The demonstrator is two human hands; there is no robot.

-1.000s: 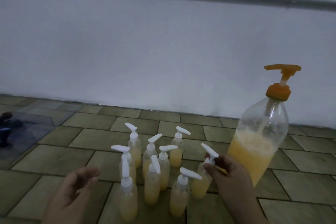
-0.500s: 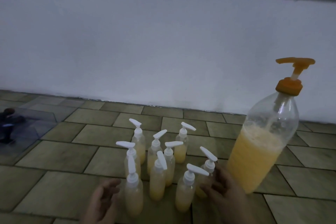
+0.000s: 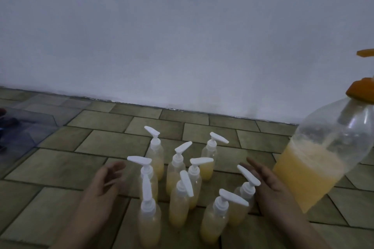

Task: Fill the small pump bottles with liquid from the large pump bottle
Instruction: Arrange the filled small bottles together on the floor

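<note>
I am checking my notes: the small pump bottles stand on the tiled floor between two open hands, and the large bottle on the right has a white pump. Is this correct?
Not quite. The head view shows the large bottle has an orange pump, not white. The rest holds: the small pump bottles stand on the tiled floor between the open left hand and right hand.

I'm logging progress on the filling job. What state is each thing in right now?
Small bottles: nine, upright, white pumps on, each holding yellow liquid.
Large bottle: upright, orange pump on, roughly half full.
Left hand: open, left of the cluster, holding nothing.
Right hand: open, beside the rightmost small bottles, holding nothing.
</note>
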